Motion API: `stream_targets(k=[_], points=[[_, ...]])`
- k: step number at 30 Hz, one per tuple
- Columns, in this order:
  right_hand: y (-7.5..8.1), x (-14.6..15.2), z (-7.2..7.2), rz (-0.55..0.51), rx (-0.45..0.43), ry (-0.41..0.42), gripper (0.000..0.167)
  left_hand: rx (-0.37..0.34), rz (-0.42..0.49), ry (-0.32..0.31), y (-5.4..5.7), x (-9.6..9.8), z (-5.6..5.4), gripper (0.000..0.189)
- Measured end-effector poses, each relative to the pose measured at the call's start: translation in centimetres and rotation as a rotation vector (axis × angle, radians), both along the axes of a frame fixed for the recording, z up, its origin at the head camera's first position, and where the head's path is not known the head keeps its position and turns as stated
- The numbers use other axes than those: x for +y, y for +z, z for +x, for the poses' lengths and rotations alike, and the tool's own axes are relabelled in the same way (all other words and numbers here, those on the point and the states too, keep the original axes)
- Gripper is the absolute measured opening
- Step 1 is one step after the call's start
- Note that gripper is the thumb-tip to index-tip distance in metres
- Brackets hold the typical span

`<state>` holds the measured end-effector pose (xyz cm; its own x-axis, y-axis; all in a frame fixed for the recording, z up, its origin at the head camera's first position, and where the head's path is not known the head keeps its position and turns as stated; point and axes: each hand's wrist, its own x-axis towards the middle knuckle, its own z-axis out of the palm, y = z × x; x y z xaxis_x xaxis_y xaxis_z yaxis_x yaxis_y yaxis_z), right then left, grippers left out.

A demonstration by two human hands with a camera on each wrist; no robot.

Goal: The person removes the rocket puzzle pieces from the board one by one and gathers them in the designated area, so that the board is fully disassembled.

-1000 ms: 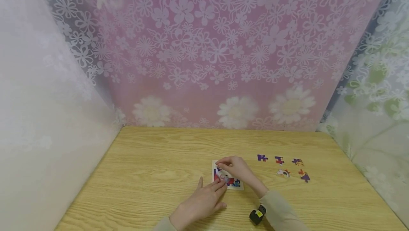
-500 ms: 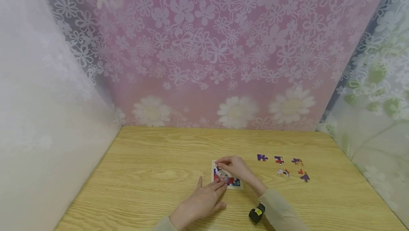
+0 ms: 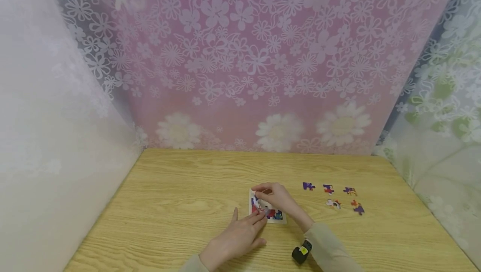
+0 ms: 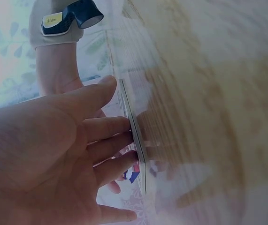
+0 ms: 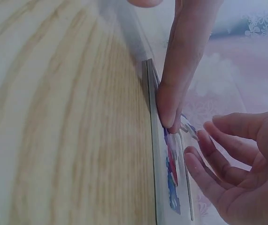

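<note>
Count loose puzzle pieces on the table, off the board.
5, right of the board: far row left to right, purple piece, red-purple piece, purple-yellow piece; near row, white piece, orange-purple piece. Left hand or right hand may hide others.

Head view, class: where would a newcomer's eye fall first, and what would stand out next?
The pink floral backdrop, filling most of the upper half, would probably draw the eye first. Next come the left hand and right hand at the small jigsaw board, low near the centre. Then five colourful loose jigsaw pieces stand out on the wood-grain table, right of the board.
</note>
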<state>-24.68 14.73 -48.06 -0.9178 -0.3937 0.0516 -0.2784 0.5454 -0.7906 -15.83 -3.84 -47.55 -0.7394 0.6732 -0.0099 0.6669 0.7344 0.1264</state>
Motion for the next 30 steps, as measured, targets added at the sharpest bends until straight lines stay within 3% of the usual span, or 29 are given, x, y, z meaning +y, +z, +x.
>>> stream_targets(k=[12,20,30], points=[[-0.50,-0.15,0.27,-0.126,-0.068,0.005,0.036,-0.008,-0.001,0.003,-0.08,-0.02,0.02,0.059],[-0.71,0.02,0.37,-0.100,-0.051,0.016,0.026,0.006,-0.011,-0.002,-0.01,-0.03,0.10,0.059],[-0.59,-0.04,0.42,-0.097,-0.052,0.012,0.027,0.036,-0.016,-0.013,0.04,0.01,0.06,0.059]])
